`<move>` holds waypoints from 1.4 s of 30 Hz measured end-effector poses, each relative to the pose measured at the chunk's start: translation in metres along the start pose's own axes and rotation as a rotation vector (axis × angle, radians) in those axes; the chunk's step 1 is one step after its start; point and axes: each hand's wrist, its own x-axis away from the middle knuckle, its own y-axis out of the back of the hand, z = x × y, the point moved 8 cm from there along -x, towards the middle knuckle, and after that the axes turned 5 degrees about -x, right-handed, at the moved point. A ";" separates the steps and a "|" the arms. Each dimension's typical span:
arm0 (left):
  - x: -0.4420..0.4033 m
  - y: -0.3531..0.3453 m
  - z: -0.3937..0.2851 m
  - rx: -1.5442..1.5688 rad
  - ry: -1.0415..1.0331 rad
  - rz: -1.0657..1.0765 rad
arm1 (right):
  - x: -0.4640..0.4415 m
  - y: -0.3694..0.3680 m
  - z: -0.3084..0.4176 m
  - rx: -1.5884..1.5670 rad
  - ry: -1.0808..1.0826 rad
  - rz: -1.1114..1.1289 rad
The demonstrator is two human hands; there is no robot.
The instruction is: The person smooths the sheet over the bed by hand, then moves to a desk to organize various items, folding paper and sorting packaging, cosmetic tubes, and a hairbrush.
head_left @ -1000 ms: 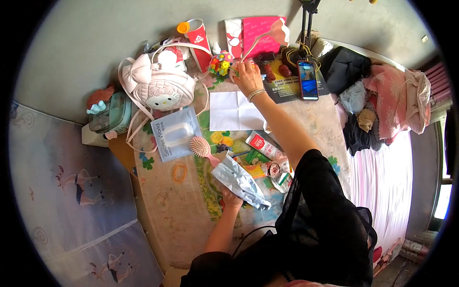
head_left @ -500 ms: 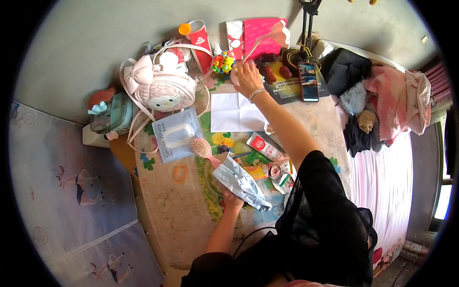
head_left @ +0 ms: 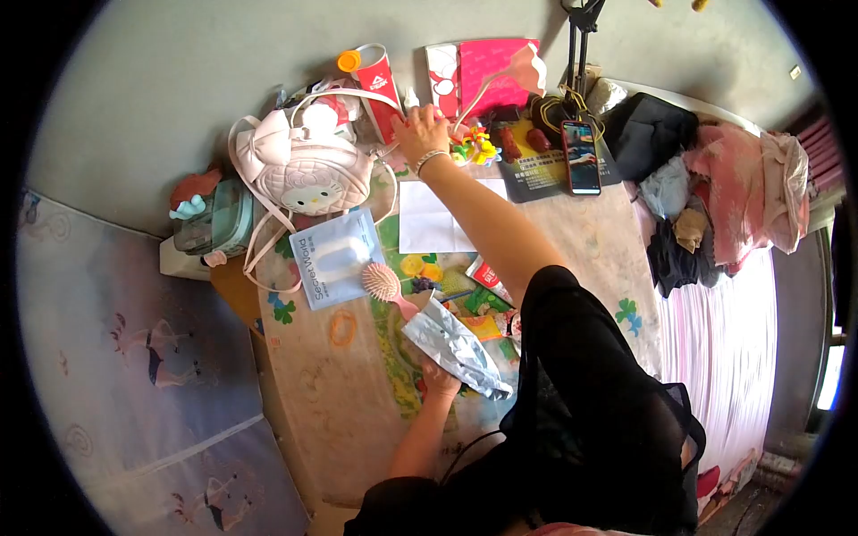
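My left hand (head_left: 440, 381) is closed on the near edge of a silver foil bag (head_left: 456, 347), its fingers partly hidden under the bag. A pink hairbrush (head_left: 382, 281) lies with its handle running to the bag's open end; whether the handle goes inside I cannot tell. At the back of the table, my right hand (head_left: 422, 134) reaches out with its fingers apart, beside a red paper cup (head_left: 381, 82) and just in front of a small white bottle (head_left: 410, 98). A bunch of colourful small pieces (head_left: 477, 145) sits right of that hand.
A white bag with a cat face (head_left: 308, 170) and a blue-grey mask packet (head_left: 335, 257) lie left. A white paper sheet (head_left: 429, 219) is in the middle. A phone (head_left: 581, 159) leans at right, near a pink lamp (head_left: 527, 71). Red-and-white tubes lie partly under my right arm.
My right hand has moved left, from the lamp's base toward the red paper cup. The colourful bunch now sits farther right. My left hand still holds the foil bag.
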 end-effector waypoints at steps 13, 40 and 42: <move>0.014 -0.025 0.009 0.064 0.033 0.208 | 0.004 0.039 -0.085 -0.664 0.094 -0.334; 0.013 -0.021 0.008 -0.030 -0.028 0.129 | 0.071 0.025 -0.063 -0.502 0.136 -0.252; 0.012 -0.018 0.007 -0.017 -0.023 0.108 | 0.077 0.030 -0.051 -0.263 0.198 -0.049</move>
